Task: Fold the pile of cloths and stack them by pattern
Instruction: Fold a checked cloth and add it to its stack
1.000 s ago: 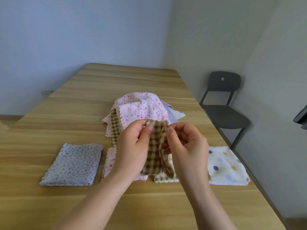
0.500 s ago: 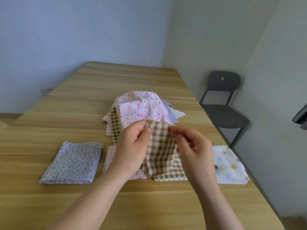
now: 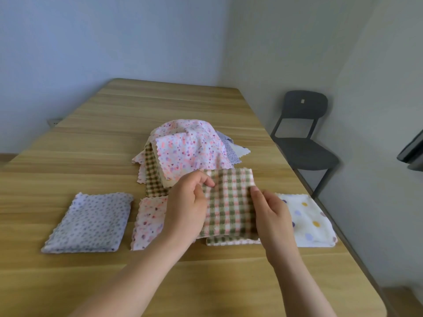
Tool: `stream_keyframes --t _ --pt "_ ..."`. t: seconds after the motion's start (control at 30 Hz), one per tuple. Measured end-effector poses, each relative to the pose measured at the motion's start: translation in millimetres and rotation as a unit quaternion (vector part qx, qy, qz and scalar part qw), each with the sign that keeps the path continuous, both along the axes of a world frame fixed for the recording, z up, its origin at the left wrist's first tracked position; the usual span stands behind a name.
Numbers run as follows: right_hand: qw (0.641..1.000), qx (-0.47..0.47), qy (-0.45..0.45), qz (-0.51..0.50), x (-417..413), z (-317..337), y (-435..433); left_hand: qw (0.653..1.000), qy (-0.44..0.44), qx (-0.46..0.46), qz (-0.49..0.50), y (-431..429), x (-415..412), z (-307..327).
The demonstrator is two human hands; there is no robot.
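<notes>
The folded checked cloth (image 3: pixel 229 202), green and pink on white, sits just right of the frame's centre, held between both hands. Its long axis runs from the lower frame toward the upper frame, leaning slightly right, with the far short edge pointing at the pile. The left hand (image 3: pixel 186 209) pinches the cloth's upper left part between thumb and curled forefinger. The right hand (image 3: pixel 272 216) grips the right edge with its thumb on top; its other fingers are hidden under the cloth.

Directly beneath, only its near edge showing, lies another folded checked cloth (image 3: pixel 231 241) on the table (image 3: pixel 160 104). Left of it, partly covered by the left hand, is a folded pink floral cloth (image 3: pixel 148 218), and further left a folded lilac spotted cloth (image 3: pixel 89 221). To the right, just beside the right hand, lies a folded white cloth with large dots (image 3: pixel 306 219).

Behind the held cloth rises the loose pile of cloths (image 3: pixel 187 152), pink floral on top, brown check and lilac showing at its sides. A dark chair (image 3: pixel 304 143) stands at the right, beside the table.
</notes>
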State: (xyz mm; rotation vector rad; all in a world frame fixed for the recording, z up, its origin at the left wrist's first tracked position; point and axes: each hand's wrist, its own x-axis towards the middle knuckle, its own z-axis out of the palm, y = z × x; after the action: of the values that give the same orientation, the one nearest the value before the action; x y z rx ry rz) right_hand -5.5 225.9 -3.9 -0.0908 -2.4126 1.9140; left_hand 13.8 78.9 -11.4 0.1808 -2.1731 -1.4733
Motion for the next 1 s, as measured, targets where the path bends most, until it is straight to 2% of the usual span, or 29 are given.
stream_keyframes --t 0.13,0.4,0.6,0.7,0.87,1.0 --pt "0.987 0.141 0.069 -0.018 -14 -6 6 0.999 -0.027 0.004 -0.038 8 -9 -12" --pt "0.955 0.294 0.048 0.005 -41 -24 14 0.989 -0.093 -0.095 -0.062 4 -20 -29" --pt "0.937 0.347 0.029 0.011 -46 -40 14 0.963 -0.15 -0.206 -0.088 6 -26 -44" --pt "0.931 0.363 0.032 0.022 -44 -39 16 0.955 -0.175 -0.227 -0.081 6 -21 -41" --pt "0.931 0.343 0.124 0.004 -49 -19 20 0.949 -0.1 -0.299 0.005 -12 -23 -20" --pt "0.921 0.335 0.192 0.06 -64 -7 6 0.962 -0.082 -0.26 0.014 -39 -39 -11"
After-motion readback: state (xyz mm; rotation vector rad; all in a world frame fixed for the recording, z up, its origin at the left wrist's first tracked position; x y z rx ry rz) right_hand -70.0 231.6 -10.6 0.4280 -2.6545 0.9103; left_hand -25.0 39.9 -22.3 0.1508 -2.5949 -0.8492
